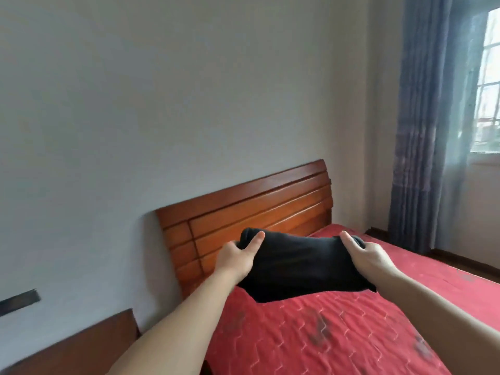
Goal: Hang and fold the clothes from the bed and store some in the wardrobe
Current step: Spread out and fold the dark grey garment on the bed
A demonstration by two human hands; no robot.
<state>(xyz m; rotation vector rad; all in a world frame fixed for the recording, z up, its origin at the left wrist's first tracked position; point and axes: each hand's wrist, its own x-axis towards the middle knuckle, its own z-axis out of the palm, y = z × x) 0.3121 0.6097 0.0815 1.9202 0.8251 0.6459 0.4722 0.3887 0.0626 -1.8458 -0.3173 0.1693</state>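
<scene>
While lifted just above the head end of the bed [338, 334], near the headboard [243, 209], black garment [295, 266] held folded, left hand [235, 262] gripping one end, right hand [370, 259] the other, thumbs on top. Likely carrying step after folding. Next: turn toward wardrobe, keeping folds tight. No wardrobe or container in view.

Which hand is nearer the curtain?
Right. The right hand grips the black garment on the curtain side; the left hand grips its far end.
</scene>
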